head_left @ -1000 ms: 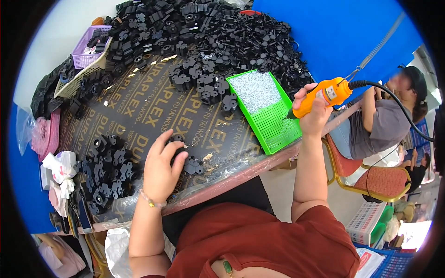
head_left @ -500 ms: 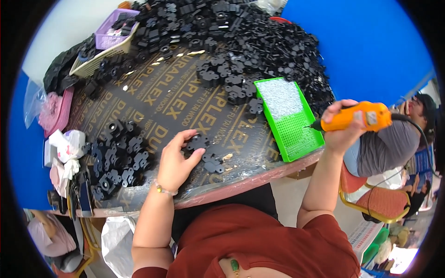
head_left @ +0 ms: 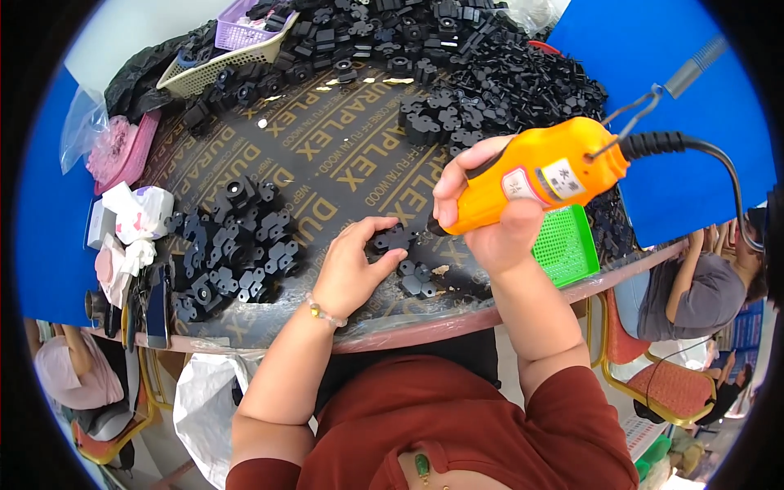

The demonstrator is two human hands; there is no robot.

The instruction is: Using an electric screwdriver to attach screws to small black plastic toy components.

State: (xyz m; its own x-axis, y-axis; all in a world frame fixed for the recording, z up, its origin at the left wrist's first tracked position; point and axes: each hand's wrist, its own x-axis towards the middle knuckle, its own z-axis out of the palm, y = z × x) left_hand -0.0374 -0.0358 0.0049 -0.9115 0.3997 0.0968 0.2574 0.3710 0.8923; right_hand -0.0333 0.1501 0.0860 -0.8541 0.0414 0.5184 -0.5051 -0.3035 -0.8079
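My right hand (head_left: pixel 508 233) is wrapped round an orange electric screwdriver (head_left: pixel 535 167), which hangs from a hook and has a black cable. Its dark nose points down and left toward a small black plastic part (head_left: pixel 395 238). The thumb and fingers of my left hand (head_left: pixel 356 263) are closed round that part on the table. Just to its right lies another black plastic piece (head_left: pixel 416 279), untouched. Partly behind my right forearm stands a green perforated tray (head_left: pixel 572 249). The screwdriver and hand hide the tray's far half, and the bit's tip cannot be made out.
A pile of black assembled parts (head_left: pixel 233 245) sits left of my left hand. Larger heaps of black pieces (head_left: pixel 523 86) cover the far side. Baskets (head_left: pixel 220 75), a pink tray (head_left: pixel 143 155) and tissues (head_left: pixel 147 212) stand at left. A person (head_left: pixel 706 282) sits at far right.
My right hand has brought the screwdriver from over the green tray leftward, close to the black part. My left hand keeps its hold on the part. The whole view has shifted.
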